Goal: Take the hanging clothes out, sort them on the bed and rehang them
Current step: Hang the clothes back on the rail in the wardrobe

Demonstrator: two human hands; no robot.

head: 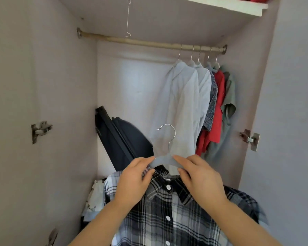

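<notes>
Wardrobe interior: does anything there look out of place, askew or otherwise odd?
Yes. A bare wire hook hangs above the rod, near its left end, carrying nothing. The dark suitcase leans tilted in the back left corner. The hung shirts crowd the rod's right end.

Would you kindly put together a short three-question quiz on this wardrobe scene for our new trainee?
1. True or false: the plaid shirt already hangs on the rail.
2. Where along the rail are the hung garments bunched? A) left end B) middle C) right end
3. Fill in: the left hand and right hand both pinch the grey ______ that carries the plaid shirt.

Key: 1. False; it is held well below the rail. 2. C. 3. hanger.
</notes>
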